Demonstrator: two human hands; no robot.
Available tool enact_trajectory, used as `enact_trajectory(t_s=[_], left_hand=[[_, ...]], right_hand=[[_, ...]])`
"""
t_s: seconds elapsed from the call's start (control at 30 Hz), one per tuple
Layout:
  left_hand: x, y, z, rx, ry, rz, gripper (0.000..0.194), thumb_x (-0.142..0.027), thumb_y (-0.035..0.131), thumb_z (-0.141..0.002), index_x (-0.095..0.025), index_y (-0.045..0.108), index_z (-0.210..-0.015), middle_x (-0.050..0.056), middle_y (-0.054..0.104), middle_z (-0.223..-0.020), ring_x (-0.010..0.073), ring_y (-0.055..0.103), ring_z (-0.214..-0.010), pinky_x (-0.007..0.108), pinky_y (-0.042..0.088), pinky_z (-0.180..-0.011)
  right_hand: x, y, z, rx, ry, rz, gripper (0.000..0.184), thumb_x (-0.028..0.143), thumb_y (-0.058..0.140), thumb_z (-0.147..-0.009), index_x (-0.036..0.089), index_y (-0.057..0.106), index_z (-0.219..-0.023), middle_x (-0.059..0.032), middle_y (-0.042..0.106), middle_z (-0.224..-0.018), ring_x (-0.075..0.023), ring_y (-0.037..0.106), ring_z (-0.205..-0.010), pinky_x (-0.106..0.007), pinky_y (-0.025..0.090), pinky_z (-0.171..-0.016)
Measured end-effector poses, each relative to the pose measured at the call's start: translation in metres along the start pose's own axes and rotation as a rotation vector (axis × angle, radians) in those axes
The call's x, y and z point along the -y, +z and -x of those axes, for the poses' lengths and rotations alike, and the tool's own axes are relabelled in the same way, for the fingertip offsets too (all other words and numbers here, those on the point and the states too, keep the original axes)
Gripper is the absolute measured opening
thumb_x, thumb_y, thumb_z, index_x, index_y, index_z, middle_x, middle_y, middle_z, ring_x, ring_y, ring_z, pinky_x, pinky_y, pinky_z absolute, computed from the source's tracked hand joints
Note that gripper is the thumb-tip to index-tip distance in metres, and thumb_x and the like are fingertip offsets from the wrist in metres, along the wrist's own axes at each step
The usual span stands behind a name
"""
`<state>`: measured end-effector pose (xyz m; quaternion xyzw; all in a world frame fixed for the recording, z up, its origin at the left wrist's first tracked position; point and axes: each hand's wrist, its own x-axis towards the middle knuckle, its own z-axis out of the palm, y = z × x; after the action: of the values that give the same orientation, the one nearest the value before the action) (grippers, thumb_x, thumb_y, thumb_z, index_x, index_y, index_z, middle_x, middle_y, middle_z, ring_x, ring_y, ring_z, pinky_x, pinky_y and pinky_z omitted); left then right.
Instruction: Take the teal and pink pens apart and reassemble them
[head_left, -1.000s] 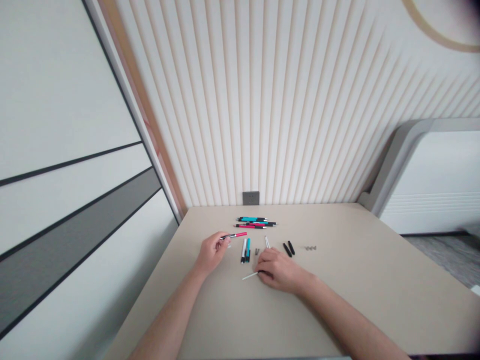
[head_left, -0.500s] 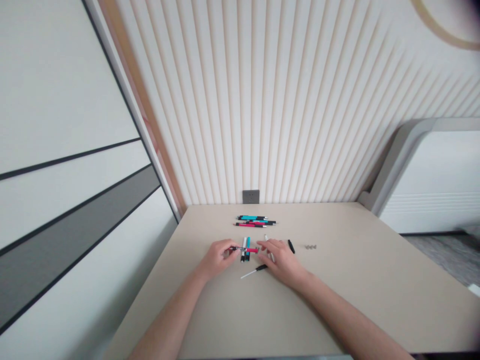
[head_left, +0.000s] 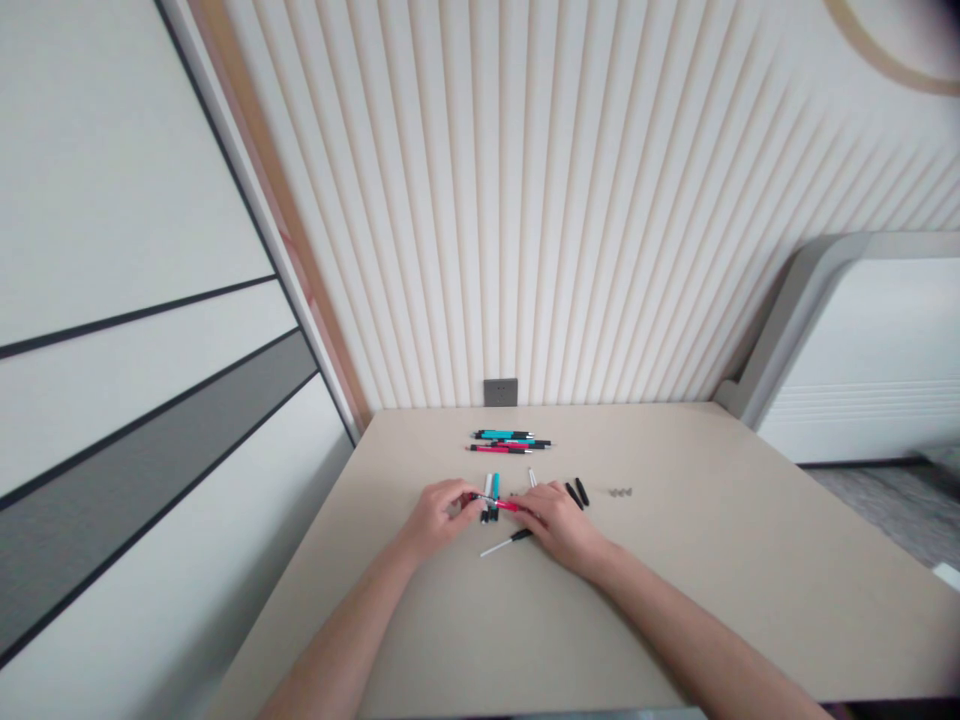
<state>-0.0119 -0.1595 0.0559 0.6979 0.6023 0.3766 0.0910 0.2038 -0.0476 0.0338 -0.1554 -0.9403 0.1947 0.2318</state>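
Observation:
My left hand (head_left: 437, 513) and my right hand (head_left: 553, 518) meet over the beige table (head_left: 675, 580), both pinching the ends of a pink pen barrel (head_left: 504, 504) held level between them. Under the barrel lie a white and a teal pen barrel (head_left: 493, 487) side by side. A thin white refill with a black end (head_left: 506, 543) lies on the table just in front of my right hand. Beyond the right hand lie a white pen part (head_left: 532, 476) and two short black pen pieces (head_left: 577, 493).
A small pile of assembled teal, pink and black pens (head_left: 510, 442) lies near the wall. Small grey springs (head_left: 621, 492) sit to the right. A grey wall socket (head_left: 500, 392) is at the table's back edge. A white cabinet (head_left: 862, 350) stands at the right.
My left hand carried the pink barrel rightward to the middle. My right hand let go of the white refill, which now lies on the table, and took the barrel's other end.

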Motion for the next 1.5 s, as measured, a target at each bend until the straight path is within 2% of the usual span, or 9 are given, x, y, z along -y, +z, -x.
enact_trajectory(t_s=[0.17, 0.33, 0.5, 0.6, 0.73, 0.9, 1.23, 1.5], left_hand=[[0.002, 0.000, 0.000, -0.063, -0.008, -0.006, 0.021, -0.033, 0.054, -0.090, -0.017, 0.068, -0.090, 0.001, 0.064, -0.070, 0.0115, 0.057, -0.063, 0.020, 0.044, -0.062], [0.004, -0.004, -0.001, -0.171, -0.038, -0.062, 0.021, -0.034, 0.054, -0.090, -0.017, 0.067, -0.091, 0.002, 0.067, -0.075, 0.0126, 0.059, -0.066, 0.021, 0.047, -0.065], [0.008, -0.006, -0.003, -0.258, -0.095, -0.097, 0.023, -0.032, 0.053, -0.091, -0.018, 0.066, -0.105, 0.004, 0.070, -0.085, 0.0134, 0.062, -0.069, 0.023, 0.050, -0.069], [0.012, -0.006, -0.004, -0.280, -0.102, -0.130, 0.026, -0.030, 0.052, -0.091, -0.019, 0.064, -0.112, 0.002, 0.069, -0.081, 0.0127, 0.060, -0.065, 0.023, 0.050, -0.069], [0.015, -0.007, -0.003, -0.185, -0.082, -0.218, 0.028, -0.025, 0.051, -0.091, -0.022, 0.064, -0.115, 0.001, 0.068, -0.079, 0.0129, 0.058, -0.064, 0.024, 0.048, -0.069], [0.015, -0.007, -0.002, -0.037, -0.029, -0.317, 0.028, -0.021, 0.055, -0.087, -0.024, 0.067, -0.112, 0.005, 0.072, -0.097, 0.0164, 0.063, -0.075, 0.029, 0.048, -0.078], [0.009, -0.006, 0.000, 0.096, 0.059, -0.360, 0.023, -0.025, 0.059, -0.086, -0.025, 0.068, -0.108, 0.005, 0.072, -0.094, 0.0199, 0.065, -0.086, 0.030, 0.046, -0.080], [0.002, -0.007, -0.001, 0.177, 0.080, -0.403, 0.018, -0.029, 0.059, -0.088, -0.024, 0.069, -0.101, 0.004, 0.071, -0.089, 0.0200, 0.064, -0.082, 0.029, 0.044, -0.074]], right_hand=[[-0.002, -0.003, 0.000, -0.013, 0.041, -0.004, 0.028, 0.033, 0.041, -0.100, 0.023, 0.068, -0.100, -0.0028, 0.069, -0.082, -0.0165, 0.060, -0.080, -0.030, 0.037, -0.078], [-0.007, -0.007, 0.001, -0.050, 0.100, 0.023, 0.028, 0.032, 0.041, -0.100, 0.022, 0.067, -0.105, -0.0055, 0.070, -0.092, -0.0187, 0.061, -0.089, -0.033, 0.038, -0.081], [-0.014, -0.006, 0.001, -0.061, 0.130, 0.089, 0.026, 0.031, 0.043, -0.098, 0.024, 0.067, -0.105, -0.0052, 0.069, -0.094, -0.0201, 0.060, -0.092, -0.033, 0.039, -0.079], [-0.017, -0.005, 0.001, -0.054, 0.129, 0.097, 0.025, 0.030, 0.044, -0.097, 0.024, 0.066, -0.106, -0.0054, 0.069, -0.095, -0.0201, 0.060, -0.093, -0.033, 0.040, -0.080], [-0.017, -0.005, 0.002, -0.051, 0.130, 0.096, 0.025, 0.029, 0.044, -0.097, 0.024, 0.066, -0.106, -0.0054, 0.069, -0.095, -0.0198, 0.060, -0.092, -0.033, 0.040, -0.080], [-0.015, -0.006, 0.001, -0.049, 0.142, 0.095, 0.025, 0.029, 0.044, -0.097, 0.023, 0.067, -0.105, -0.0051, 0.069, -0.095, -0.0202, 0.060, -0.093, -0.033, 0.040, -0.080], [-0.016, -0.005, 0.001, -0.040, 0.143, 0.104, 0.024, 0.027, 0.045, -0.096, 0.024, 0.067, -0.105, -0.0052, 0.069, -0.095, -0.0198, 0.060, -0.092, -0.033, 0.039, -0.080], [-0.014, -0.007, 0.002, -0.038, 0.137, 0.109, 0.023, 0.026, 0.046, -0.096, 0.024, 0.067, -0.105, -0.0047, 0.068, -0.094, -0.0195, 0.059, -0.092, -0.033, 0.038, -0.080]])
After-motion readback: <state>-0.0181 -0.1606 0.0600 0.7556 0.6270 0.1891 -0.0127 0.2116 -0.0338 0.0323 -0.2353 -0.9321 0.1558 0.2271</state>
